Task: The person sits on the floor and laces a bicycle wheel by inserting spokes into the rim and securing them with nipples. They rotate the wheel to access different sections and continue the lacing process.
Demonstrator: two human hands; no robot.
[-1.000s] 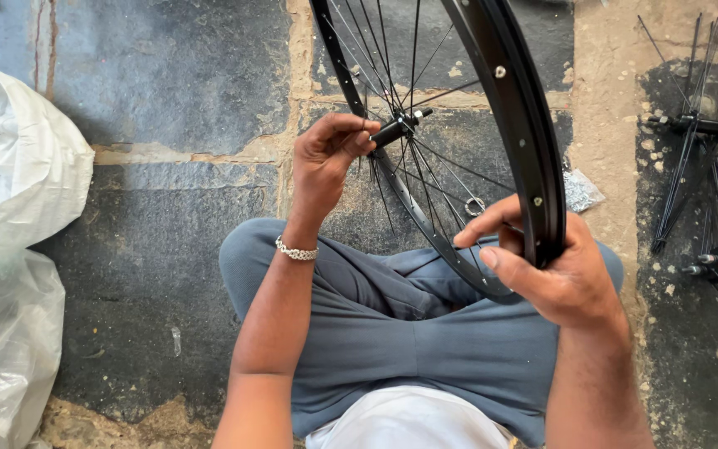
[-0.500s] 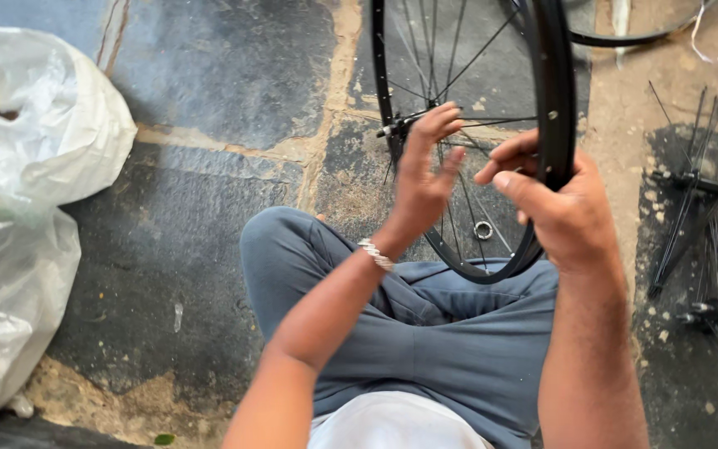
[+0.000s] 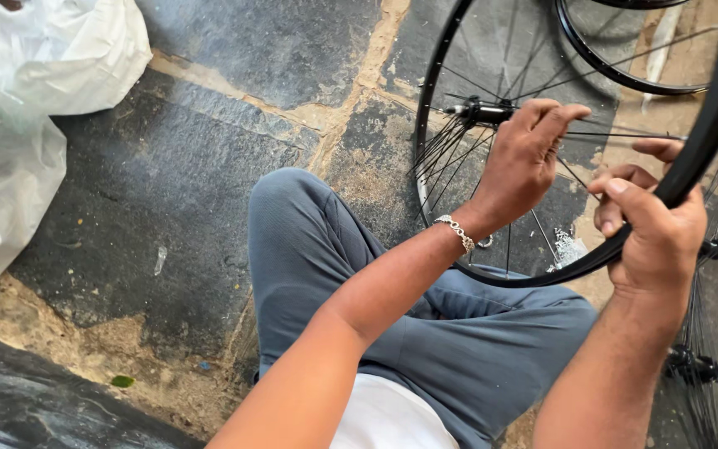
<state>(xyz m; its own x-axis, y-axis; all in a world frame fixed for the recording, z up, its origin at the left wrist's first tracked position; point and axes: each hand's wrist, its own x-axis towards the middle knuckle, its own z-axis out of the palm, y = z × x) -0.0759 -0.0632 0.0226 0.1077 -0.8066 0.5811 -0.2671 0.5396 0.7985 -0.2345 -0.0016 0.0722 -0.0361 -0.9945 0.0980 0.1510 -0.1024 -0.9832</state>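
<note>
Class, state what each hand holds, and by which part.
Right hand grips the black spoked bicycle wheel by its rim; left hand fingers its thin metal spokes near the hub.

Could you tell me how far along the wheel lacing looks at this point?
Done: many spokes already hang from the hub. In hand: the right hand grips the black rim, while the left hand works at the spokes beside the hub. Left: several spokes look loose and bunched, not visibly reaching the rim. More spoked hubs lie on the stone floor.
</note>
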